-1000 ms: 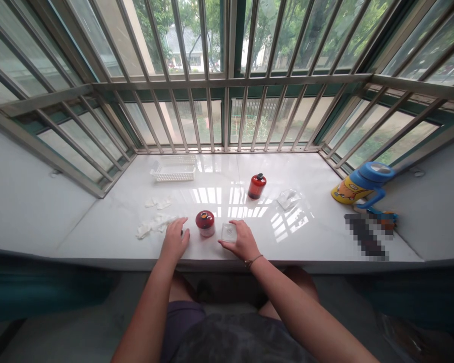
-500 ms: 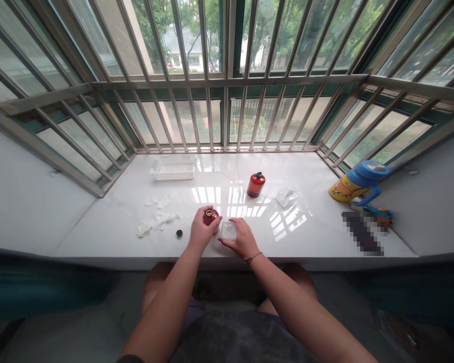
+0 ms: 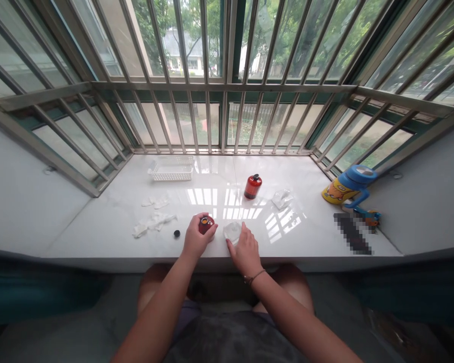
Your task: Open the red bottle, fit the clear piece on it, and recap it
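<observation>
My left hand (image 3: 194,239) is wrapped round a small red bottle (image 3: 206,223) near the front edge of the white sill (image 3: 310,232); the bottle's mouth is uncovered. Its small black cap (image 3: 176,233) lies on the sill just left of that hand. My right hand (image 3: 245,250) holds a small clear plastic dish (image 3: 232,230) by its near edge, right beside the bottle. A second red bottle (image 3: 252,186) with a black cap stands upright farther back.
Crumpled white tissues (image 3: 153,222) lie at the left, a white mesh basket (image 3: 170,170) at the back left, a clear plastic wrapper (image 3: 282,198) right of centre. A blue-and-yellow cup (image 3: 346,186) lies at the right. Metal window bars (image 3: 219,85) enclose the sill.
My left hand left the sill, put down the black cap and took hold of the red bottle. My right hand slid back to the dish's near edge.
</observation>
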`<state>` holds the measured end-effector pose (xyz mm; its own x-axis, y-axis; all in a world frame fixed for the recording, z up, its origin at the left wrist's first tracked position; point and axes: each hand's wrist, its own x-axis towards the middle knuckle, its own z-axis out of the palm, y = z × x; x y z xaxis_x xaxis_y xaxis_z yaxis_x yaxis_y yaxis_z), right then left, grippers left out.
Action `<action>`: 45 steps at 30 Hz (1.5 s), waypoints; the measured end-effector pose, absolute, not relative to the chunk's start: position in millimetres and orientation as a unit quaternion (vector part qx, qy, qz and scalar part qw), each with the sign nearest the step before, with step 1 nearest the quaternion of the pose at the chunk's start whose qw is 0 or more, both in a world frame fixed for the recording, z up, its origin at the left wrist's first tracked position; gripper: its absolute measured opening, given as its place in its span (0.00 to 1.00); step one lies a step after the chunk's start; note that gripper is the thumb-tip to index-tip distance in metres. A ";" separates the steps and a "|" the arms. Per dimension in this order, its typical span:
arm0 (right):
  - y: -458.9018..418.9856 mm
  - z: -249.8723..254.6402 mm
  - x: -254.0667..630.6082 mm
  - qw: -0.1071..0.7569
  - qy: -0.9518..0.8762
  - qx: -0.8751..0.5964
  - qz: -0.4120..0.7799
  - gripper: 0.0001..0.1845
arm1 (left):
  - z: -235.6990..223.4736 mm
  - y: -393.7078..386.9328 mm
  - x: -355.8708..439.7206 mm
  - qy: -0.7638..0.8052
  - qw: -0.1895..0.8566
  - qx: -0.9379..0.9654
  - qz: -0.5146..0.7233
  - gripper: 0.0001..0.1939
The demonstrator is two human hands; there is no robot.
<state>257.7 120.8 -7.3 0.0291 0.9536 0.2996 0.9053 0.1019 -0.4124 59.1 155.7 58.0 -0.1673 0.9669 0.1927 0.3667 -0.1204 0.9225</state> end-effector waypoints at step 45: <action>127.1 -19.4 287.0 0.406 -0.683 -0.573 0.202 0.43 | 53.3 141.6 53.9 0.584 0.305 0.585 0.473 0.29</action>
